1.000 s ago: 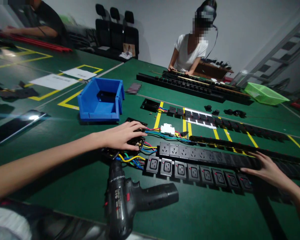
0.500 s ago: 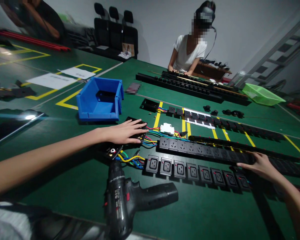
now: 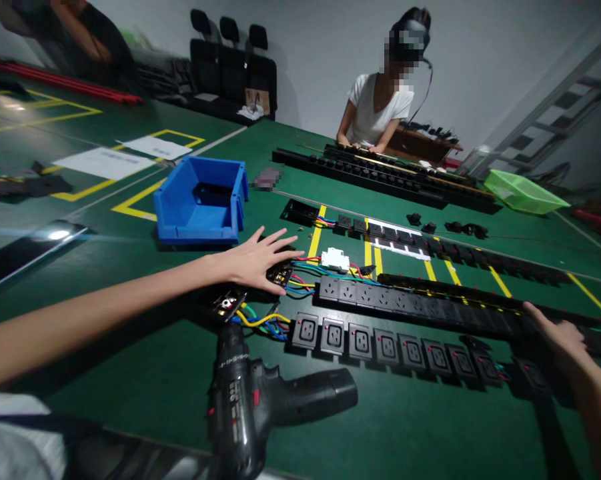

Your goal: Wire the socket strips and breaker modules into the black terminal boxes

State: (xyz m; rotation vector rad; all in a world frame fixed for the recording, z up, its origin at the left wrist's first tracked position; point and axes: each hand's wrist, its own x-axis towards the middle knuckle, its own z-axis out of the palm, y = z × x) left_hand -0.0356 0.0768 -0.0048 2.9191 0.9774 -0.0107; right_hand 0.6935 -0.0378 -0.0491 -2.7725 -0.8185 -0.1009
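My left hand (image 3: 257,260) lies open with fingers spread over a black terminal box (image 3: 281,273), covering part of it. Colored wires (image 3: 303,287) lead from that box to a long black power strip (image 3: 365,293). On the strip's right part rests my right hand (image 3: 563,337), its index finger stretched out and the other fingers partly hidden. Nearer to me, a row of black socket modules (image 3: 360,339) is wired to another black end box (image 3: 229,303). A white circuit breaker (image 3: 335,259) sits among the wires beyond the strip.
A black cordless drill (image 3: 243,407) lies in front. Behind my left hand stands a blue bin (image 3: 197,230); a phone-like slab (image 3: 33,253) is at left. Farther back are another socket row (image 3: 400,233), long black housings (image 3: 360,177), a green basket (image 3: 525,192) and a co-worker (image 3: 380,107).
My right hand has slid rightward along the power strip, and its index finger is now extended. My left hand has shifted slightly, its fingers spread wider. The strip appears unmoved.
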